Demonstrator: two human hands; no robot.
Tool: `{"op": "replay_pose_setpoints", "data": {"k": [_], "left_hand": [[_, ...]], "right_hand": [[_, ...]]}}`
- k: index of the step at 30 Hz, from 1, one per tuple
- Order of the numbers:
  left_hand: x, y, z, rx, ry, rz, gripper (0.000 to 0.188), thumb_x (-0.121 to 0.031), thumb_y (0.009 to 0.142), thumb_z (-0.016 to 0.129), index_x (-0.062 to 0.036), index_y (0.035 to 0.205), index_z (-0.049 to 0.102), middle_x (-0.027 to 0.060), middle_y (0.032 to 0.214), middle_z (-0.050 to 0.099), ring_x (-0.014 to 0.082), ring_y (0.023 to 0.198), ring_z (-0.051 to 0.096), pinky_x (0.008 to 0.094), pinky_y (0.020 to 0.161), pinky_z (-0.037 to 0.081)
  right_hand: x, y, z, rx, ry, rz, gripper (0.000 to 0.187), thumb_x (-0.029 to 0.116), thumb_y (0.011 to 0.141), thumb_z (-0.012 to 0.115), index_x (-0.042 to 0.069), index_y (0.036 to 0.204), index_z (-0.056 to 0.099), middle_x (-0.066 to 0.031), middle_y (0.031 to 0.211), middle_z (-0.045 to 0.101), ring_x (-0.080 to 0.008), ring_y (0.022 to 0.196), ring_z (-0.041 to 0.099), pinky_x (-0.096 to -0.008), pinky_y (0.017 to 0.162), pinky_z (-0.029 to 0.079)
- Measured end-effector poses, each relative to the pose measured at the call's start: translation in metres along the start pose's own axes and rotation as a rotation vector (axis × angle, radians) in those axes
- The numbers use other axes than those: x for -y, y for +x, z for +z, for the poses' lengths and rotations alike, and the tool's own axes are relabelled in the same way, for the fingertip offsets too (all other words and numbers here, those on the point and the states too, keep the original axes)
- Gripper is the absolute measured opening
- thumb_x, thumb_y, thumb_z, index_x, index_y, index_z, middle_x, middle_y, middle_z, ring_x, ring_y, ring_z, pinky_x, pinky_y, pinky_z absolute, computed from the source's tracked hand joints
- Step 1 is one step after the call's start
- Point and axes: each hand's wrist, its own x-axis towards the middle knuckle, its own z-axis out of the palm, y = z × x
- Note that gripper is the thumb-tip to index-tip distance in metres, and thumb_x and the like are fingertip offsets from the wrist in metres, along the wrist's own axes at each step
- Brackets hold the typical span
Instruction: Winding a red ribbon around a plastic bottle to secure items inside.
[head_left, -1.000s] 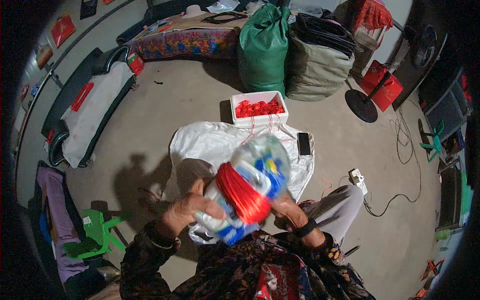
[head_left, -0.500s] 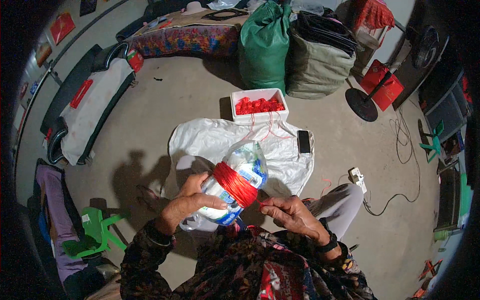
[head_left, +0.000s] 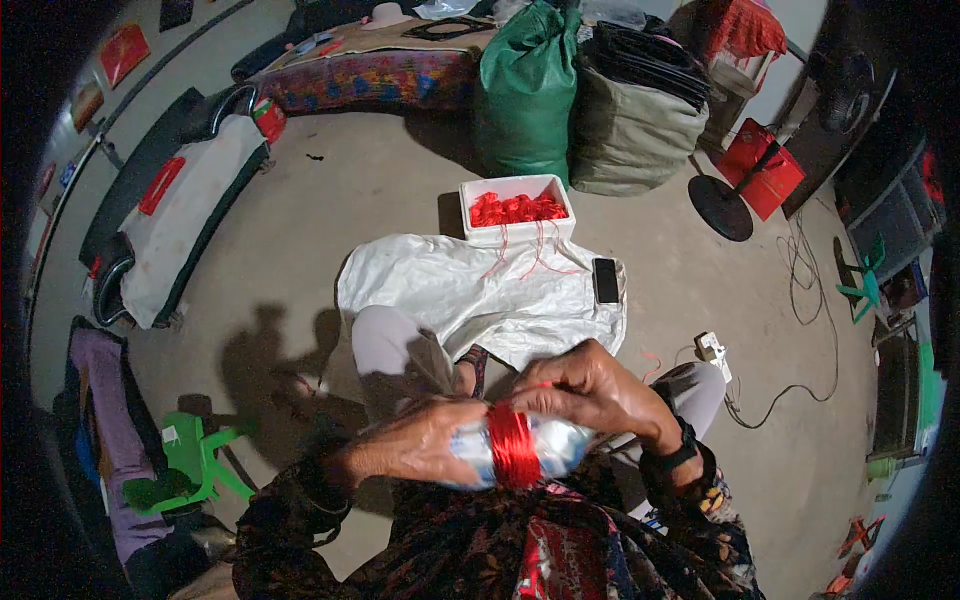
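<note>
Across my lap lies a plastic-wrapped white and blue pack [head_left: 562, 440], blurred by motion. A thick band of red cord [head_left: 515, 447] is wound round its middle. My left hand [head_left: 425, 440] grips the pack's left end, fingers closed round it. Over the top right of the pack, my right hand [head_left: 590, 395] pinches the red cord between thumb and fingers. Ahead of me a white foam box [head_left: 520, 236] holds a heap of red cord pieces [head_left: 515, 208], some strands trailing over its front.
A white sheet [head_left: 430, 275] covers the floor before me, with a phone [head_left: 606, 281] on its right. A power strip [head_left: 713, 355] and cable are at right. Behind the box stand a green sack [head_left: 525, 100] and a grey sack [head_left: 640, 135]. A green chair [head_left: 190, 465] is at left.
The pack has swung from tilted to nearly level and come closer to my body. My right hand has risen from beside the pack to over its top, still pinching the cord.
</note>
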Motion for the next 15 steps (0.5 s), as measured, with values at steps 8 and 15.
{"op": "replay_pose_setpoints", "data": {"k": [8,15], "left_hand": [[-0.024,-0.008,-0.016,0.292,-0.009,-0.167,0.08,-0.034,0.062,0.084,0.0021,0.125,0.051,0.0163,0.114,0.061,0.0248,0.105,0.06,0.0374,0.091,0.045],[-0.02,0.003,-0.017,-0.165,-0.463,-0.214,0.074,-0.019,0.053,0.087,-0.0034,0.119,0.058,0.0066,0.11,0.062,0.0145,0.101,0.056,0.0299,0.093,0.042]], "right_hand": [[-0.068,-0.018,0.026,0.028,0.652,0.501,0.018,0.013,0.09,0.064,0.001,0.102,0.068,-0.0029,0.088,0.07,-0.0093,0.085,0.063,-0.0252,0.078,0.049],[-0.112,-0.059,0.057,-0.052,0.29,0.244,0.046,0.013,0.092,0.059,0.007,0.135,0.046,-0.0059,0.133,0.053,-0.0172,0.118,0.051,-0.0325,0.103,0.04]]}}
